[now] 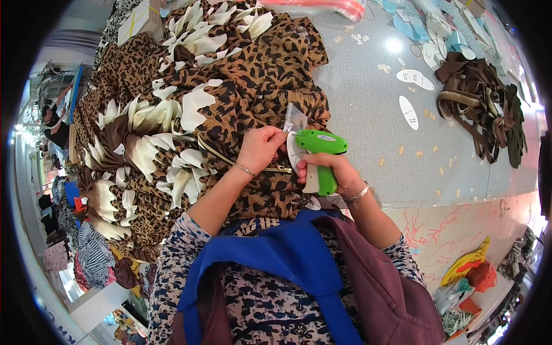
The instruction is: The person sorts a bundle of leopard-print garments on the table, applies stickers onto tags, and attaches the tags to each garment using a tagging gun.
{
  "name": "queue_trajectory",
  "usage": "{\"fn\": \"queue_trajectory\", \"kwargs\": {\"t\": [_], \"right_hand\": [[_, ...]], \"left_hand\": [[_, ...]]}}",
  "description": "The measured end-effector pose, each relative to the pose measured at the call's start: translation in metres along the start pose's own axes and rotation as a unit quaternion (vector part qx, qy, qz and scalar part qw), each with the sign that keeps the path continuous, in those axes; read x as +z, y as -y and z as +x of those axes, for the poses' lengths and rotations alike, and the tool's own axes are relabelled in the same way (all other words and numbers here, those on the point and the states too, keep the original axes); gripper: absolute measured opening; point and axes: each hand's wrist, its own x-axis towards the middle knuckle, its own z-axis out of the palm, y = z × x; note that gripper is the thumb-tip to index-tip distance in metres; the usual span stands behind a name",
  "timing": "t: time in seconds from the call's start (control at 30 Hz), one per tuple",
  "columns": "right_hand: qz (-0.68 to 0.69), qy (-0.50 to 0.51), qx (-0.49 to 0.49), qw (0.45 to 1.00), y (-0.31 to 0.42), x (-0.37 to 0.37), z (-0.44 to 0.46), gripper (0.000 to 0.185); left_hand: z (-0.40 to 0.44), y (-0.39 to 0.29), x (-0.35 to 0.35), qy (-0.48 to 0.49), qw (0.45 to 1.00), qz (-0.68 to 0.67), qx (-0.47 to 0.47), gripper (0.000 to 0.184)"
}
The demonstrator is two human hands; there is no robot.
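A green tagging gun (pixel 322 141) with a strip of clear plastic fasteners (pixel 296 117) on it sits in my right hand (pixel 339 172), fingers wrapped round its handle. My left hand (pixel 260 150) is closed at the gun's front end, pinching a white oval paper tag (pixel 294 150) and perhaps the cloth by it; the exact grip is hidden by the fingers. Under both hands lies a leopard-print garment (pixel 253 80) with large cream flower shapes. A gold zipper (pixel 279 168) shows just below my left hand.
On the grey table (pixel 368 103) lie oval white tags (pixel 409 112) and small scattered paper bits. A pile of dark brown straps (pixel 480 106) is at the right, with packets and papers (pixel 440 26) behind it. Several leopard garments are heaped at the left.
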Motion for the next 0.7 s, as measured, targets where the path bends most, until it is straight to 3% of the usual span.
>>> {"fn": "queue_trajectory", "kwargs": {"t": [0.3, 0.7], "right_hand": [[-0.028, -0.002, 0.018, 0.999, -0.007, -0.005, 0.002, 0.031], [0.004, 0.013, 0.068, 0.998, -0.021, -0.005, 0.01, 0.026]], "left_hand": [[-0.007, 0.015, 0.006, -0.071, 0.987, 0.137, 0.053, 0.021], [-0.016, 0.027, 0.02, -0.107, 0.978, 0.125, 0.126, 0.019]]}}
